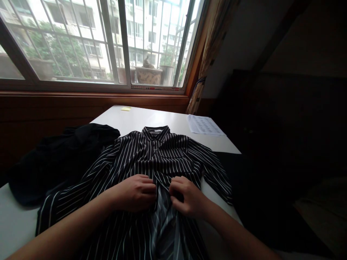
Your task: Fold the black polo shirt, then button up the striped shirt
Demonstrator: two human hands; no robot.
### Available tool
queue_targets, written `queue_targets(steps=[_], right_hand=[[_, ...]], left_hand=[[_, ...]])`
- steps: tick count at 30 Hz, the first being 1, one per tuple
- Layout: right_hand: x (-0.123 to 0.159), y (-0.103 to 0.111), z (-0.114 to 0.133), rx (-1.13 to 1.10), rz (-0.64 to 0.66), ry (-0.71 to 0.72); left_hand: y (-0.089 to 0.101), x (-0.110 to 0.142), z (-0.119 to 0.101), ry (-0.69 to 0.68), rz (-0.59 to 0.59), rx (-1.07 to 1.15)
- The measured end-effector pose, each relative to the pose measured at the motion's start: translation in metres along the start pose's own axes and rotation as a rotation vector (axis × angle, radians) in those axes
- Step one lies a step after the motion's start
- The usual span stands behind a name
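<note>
A black shirt with white stripes (141, 155) lies face up on a white table (159, 117), its collar toward the window and its sleeves spread to both sides. Around the middle of the front, my left hand (137, 193) is closed on the left front edge. Just across the gap, my right hand (187, 196) has its fingers curled and pinched at the other front edge. Between the hands the lower front is parted, showing the greyish inside of the fabric. The upper front looks closed, with a small button below the collar. My fingertips are partly hidden.
Dark crumpled clothing (65, 155) is heaped at the table's left. Printed sheets (206, 125) lie at the far right corner, and a yellow sticky note (126, 108) at the far edge. A barred window (108, 43) and a tied curtain (199, 90) stand beyond.
</note>
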State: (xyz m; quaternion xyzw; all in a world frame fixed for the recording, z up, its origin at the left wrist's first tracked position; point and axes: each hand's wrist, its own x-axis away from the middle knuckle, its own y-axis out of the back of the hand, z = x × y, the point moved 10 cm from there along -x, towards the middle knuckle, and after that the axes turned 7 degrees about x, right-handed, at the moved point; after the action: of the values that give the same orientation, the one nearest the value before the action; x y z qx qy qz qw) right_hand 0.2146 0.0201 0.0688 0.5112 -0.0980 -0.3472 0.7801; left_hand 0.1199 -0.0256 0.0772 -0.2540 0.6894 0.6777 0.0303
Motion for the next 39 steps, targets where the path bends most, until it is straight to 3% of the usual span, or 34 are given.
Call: queue_targets(steps=[6, 14, 29, 39], right_hand=[[0.0, 0.017, -0.001, -0.385, -0.099, 0.03], [-0.004, 0.007, -0.017, -0.697, -0.057, -0.092], [-0.004, -0.007, -0.013, -0.903, 0.004, -0.162], [-0.004, -0.012, -0.014, -0.933, -0.003, -0.183]], left_hand=[[0.013, 0.001, -0.003, -0.003, -0.079, -0.093], [0.027, 0.012, -0.006, -0.03, -0.226, -0.207], [0.027, 0.01, -0.002, 0.087, -0.292, -0.042], [0.029, 0.008, -0.008, 0.065, -0.326, -0.041]])
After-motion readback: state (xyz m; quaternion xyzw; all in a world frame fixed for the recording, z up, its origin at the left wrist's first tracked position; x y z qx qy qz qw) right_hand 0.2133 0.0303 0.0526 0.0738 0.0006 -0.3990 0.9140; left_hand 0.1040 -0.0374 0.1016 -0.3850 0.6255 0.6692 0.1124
